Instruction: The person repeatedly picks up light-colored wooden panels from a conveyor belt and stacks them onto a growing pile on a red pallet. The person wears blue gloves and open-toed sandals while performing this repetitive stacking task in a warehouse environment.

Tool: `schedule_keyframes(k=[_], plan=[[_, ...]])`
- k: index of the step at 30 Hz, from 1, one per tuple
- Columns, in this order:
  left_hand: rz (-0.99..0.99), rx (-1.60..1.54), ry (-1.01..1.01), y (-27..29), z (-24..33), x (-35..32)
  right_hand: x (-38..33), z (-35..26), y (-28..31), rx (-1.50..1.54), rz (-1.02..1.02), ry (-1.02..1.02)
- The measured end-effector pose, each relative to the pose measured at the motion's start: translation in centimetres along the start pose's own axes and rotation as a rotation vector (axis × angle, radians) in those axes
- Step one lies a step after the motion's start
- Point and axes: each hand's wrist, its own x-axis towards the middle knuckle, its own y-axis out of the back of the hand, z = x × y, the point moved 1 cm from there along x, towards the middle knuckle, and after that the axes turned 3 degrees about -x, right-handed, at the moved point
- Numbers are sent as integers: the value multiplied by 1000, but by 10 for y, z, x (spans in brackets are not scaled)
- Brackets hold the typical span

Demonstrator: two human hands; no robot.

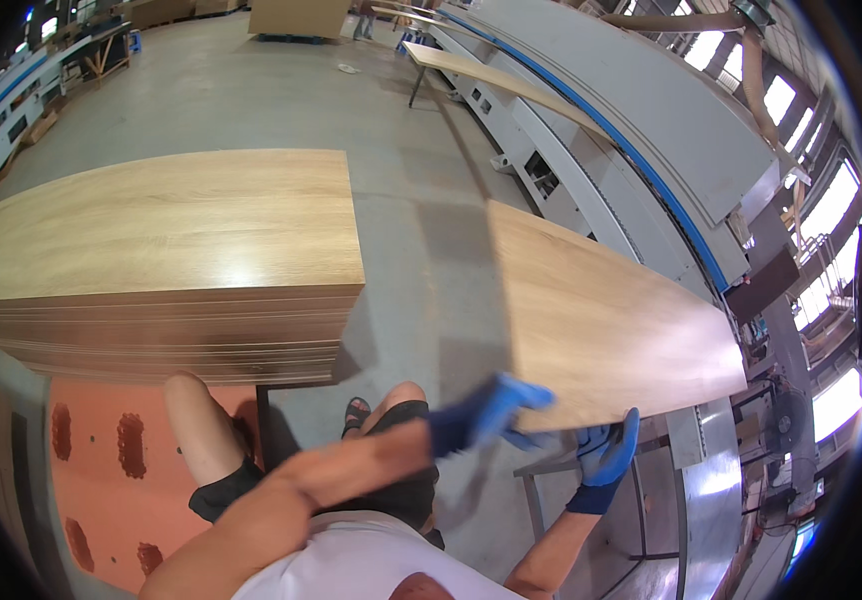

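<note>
Light oak-veneer rectangular board is the piece we have in hand, lying flat at the machine's infeed, its near short end toward us. Our left hand in a blue work glove crosses over and curls its fingers onto the near left corner, blurred by motion, so we cannot tell how firmly it closes. Our right hand in a blue glove cups the near edge from below, fingers up against it.

We judge the main risk to be the board swinging out of line: both holds sit at one end, so the far end could sag, skew or knock the long grey machine with a blue stripe just beside it.

Its long axis runs from our hands away, up and to the left, roughly along the machine. To our left, well apart, stands the tall stack of matching oak panels.
</note>
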Motion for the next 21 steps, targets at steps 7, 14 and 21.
schedule_keyframes(k=[7, 14, 21], plan=[[457, 218, -588, 113, 128, -247, 99, -72, 134, 54, 310, 291], [1019, 65, -1113, 174, 61, -470, 65, -49, 145, -59, 250, 311], [1293, -210, -1556, 253, 25, -624, 31, 94, -24, 44, 80, 64]])
